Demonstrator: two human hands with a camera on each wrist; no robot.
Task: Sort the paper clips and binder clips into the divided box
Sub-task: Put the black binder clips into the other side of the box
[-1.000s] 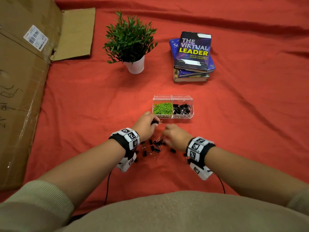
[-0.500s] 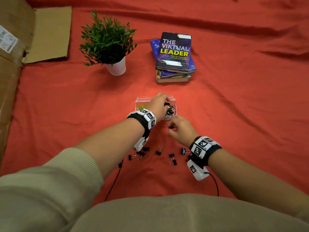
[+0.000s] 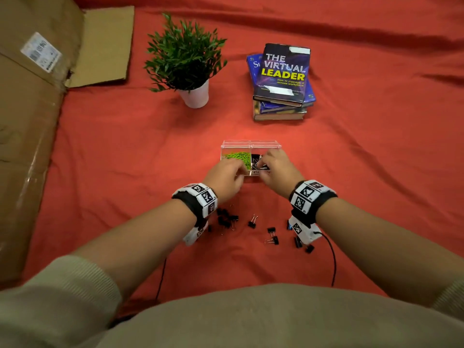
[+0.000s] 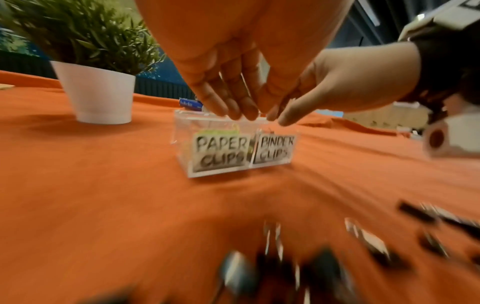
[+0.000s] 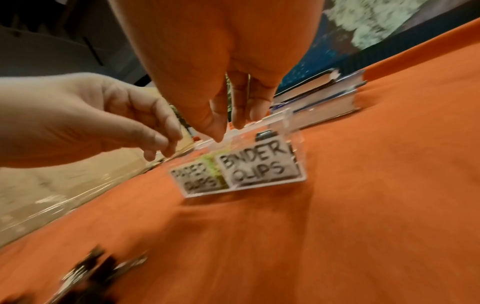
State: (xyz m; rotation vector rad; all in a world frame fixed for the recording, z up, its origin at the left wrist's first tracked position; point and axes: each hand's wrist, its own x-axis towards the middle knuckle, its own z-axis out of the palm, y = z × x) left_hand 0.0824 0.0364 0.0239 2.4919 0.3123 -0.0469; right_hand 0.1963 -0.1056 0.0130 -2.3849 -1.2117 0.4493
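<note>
The clear divided box [image 3: 251, 143] stands mid-cloth, labelled "PAPER CLIPS" [image 4: 221, 152] and "BINDER CLIPS" [image 5: 259, 166]. Green paper clips [image 3: 238, 156] fill its left compartment, black binder clips [image 3: 256, 163] its right. My left hand [image 3: 239, 170] hovers at the box's near left, fingers straight down [image 4: 233, 111] and holding nothing. My right hand [image 3: 263, 167] is over the binder compartment, its fingers [image 5: 217, 127] pointing down with no clip seen between them. Several loose binder clips [image 3: 227, 219] lie on the cloth under my wrists, more to the right [image 3: 272, 234].
A potted plant [image 3: 185, 59] and a stack of books [image 3: 281, 81] stand beyond the box. A large cardboard box [image 3: 30, 121] lines the left side. Red cloth [image 3: 376, 159] covers the surface. A cable [image 3: 332, 259] trails from my right wrist.
My left hand drew back from over the binder compartment to the box's near left. My right hand moved forward over the binder compartment; the clip it pinched no longer shows.
</note>
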